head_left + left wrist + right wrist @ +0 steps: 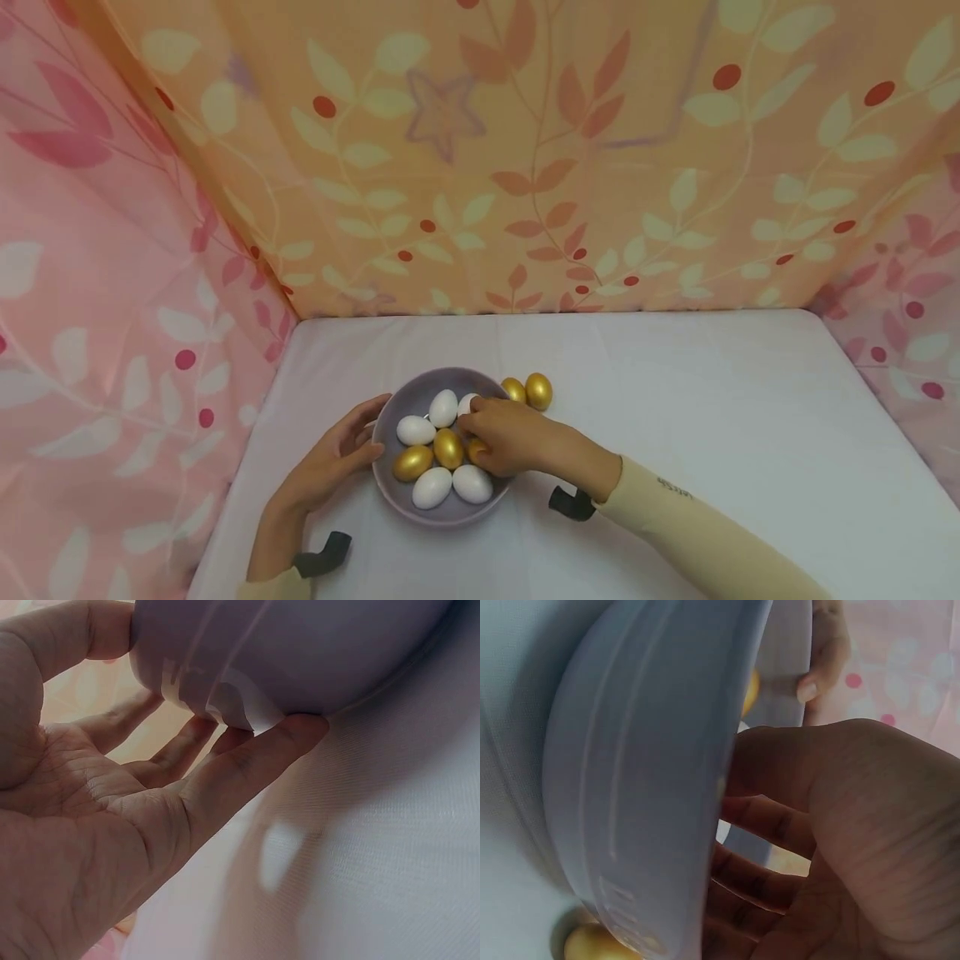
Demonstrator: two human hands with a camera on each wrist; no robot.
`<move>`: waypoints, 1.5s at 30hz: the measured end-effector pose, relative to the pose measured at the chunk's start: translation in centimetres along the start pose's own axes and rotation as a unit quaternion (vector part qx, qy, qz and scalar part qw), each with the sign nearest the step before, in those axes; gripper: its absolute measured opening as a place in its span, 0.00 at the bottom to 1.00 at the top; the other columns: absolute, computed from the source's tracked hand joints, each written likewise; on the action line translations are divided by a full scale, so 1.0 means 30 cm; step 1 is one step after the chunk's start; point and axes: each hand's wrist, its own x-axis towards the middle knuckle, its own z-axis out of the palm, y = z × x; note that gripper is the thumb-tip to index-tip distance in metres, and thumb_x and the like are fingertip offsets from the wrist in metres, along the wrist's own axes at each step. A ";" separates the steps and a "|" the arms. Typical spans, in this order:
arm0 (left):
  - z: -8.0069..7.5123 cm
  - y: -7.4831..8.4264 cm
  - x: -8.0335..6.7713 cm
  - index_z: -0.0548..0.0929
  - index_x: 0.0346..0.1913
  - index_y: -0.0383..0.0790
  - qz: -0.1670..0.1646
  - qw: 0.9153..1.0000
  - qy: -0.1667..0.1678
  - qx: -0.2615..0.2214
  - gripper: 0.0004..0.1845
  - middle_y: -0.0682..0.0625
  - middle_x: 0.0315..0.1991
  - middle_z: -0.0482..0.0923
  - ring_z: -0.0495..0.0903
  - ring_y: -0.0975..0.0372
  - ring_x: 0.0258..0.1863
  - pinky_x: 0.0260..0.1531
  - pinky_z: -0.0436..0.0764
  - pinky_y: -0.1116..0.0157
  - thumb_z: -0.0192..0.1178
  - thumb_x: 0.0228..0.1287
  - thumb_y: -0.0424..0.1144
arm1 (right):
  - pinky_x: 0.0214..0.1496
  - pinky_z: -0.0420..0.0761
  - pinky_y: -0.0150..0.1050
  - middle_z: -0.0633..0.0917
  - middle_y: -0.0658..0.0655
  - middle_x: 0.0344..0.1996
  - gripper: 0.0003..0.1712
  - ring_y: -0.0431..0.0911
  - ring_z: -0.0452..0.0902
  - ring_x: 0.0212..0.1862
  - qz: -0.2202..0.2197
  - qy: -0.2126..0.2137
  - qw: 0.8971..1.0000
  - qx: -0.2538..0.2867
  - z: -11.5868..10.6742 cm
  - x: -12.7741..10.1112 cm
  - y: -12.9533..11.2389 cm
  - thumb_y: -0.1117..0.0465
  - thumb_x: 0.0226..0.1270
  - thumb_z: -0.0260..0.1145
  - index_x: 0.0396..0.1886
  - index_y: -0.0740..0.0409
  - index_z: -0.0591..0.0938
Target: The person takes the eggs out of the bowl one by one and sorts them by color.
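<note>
A grey-purple bowl point(442, 521) holds several white eggs point(432, 488) and several gold eggs point(448, 448). On its left side, my left hand point(326, 467) touches the outer wall with thumb and fingertips; the fingers look fairly straight in the left wrist view. From the right, my right hand point(517, 437) reaches over the rim, its fingers curled about a gold egg point(476, 448) inside. Just past those fingers lies a partly covered white egg point(468, 403). In the right wrist view the bowl wall hides the right fingertips.
Two gold eggs point(538, 391) lie on the white cloth-covered table point(712, 400), beyond the bowl's far right rim. Patterned curtains point(525, 167) rise behind and at both sides. A dark strap piece point(324, 556) sits at each wrist.
</note>
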 end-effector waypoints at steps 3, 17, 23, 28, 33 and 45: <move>-0.003 0.006 0.000 0.57 0.84 0.43 0.001 1.000 0.001 -0.002 0.37 0.34 0.81 0.56 0.74 0.68 0.72 0.59 0.84 0.64 0.55 0.78 0.27 | 0.36 0.67 0.33 0.74 0.49 0.31 0.07 0.41 0.67 0.31 0.003 -0.014 1.000 -0.014 -0.002 0.010 -0.008 0.67 0.64 0.68 0.41 0.54 0.85; -0.008 0.017 0.001 0.58 0.84 0.44 -0.015 1.000 0.017 0.000 0.37 0.35 0.82 0.56 0.73 0.69 0.72 0.59 0.84 0.65 0.56 0.77 0.28 | 0.37 0.71 0.32 0.77 0.48 0.33 0.17 0.41 0.70 0.33 0.026 -0.096 0.995 -0.018 -0.012 0.053 -0.018 0.74 0.55 0.72 0.41 0.50 0.85; -0.005 0.002 0.005 0.60 0.83 0.48 -0.024 0.999 0.024 0.010 0.36 0.37 0.81 0.58 0.73 0.70 0.71 0.58 0.84 0.65 0.57 0.77 0.30 | 0.39 0.71 0.33 0.78 0.46 0.31 0.16 0.41 0.70 0.34 0.021 -0.093 0.995 -0.006 -0.008 0.043 0.002 0.73 0.57 0.72 0.41 0.51 0.85; -0.003 -0.017 -0.002 0.59 0.83 0.46 -0.017 1.000 0.017 0.004 0.36 0.35 0.81 0.57 0.73 0.70 0.71 0.59 0.84 0.64 0.56 0.78 0.29 | 0.40 0.72 0.32 0.78 0.46 0.35 0.17 0.40 0.70 0.36 0.013 -0.082 0.996 0.016 -0.007 0.019 0.018 0.70 0.58 0.73 0.45 0.49 0.85; -0.005 -0.022 -0.011 0.57 0.83 0.43 0.001 1.000 0.011 -0.008 0.36 0.33 0.81 0.56 0.74 0.69 0.72 0.59 0.84 0.64 0.56 0.77 0.27 | 0.43 0.74 0.31 0.81 0.49 0.41 0.18 0.39 0.72 0.39 -0.016 -0.031 0.998 0.061 -0.024 -0.008 0.034 0.66 0.61 0.73 0.50 0.49 0.85; -0.003 0.002 0.006 0.59 0.83 0.45 -0.005 1.000 0.011 0.004 0.36 0.35 0.81 0.59 0.73 0.70 0.72 0.61 0.82 0.67 0.56 0.77 0.28 | 0.53 0.88 0.46 0.83 0.49 0.54 0.24 0.44 0.82 0.50 -0.008 0.149 0.952 0.269 -0.062 -0.113 0.137 0.63 0.67 0.76 0.61 0.46 0.85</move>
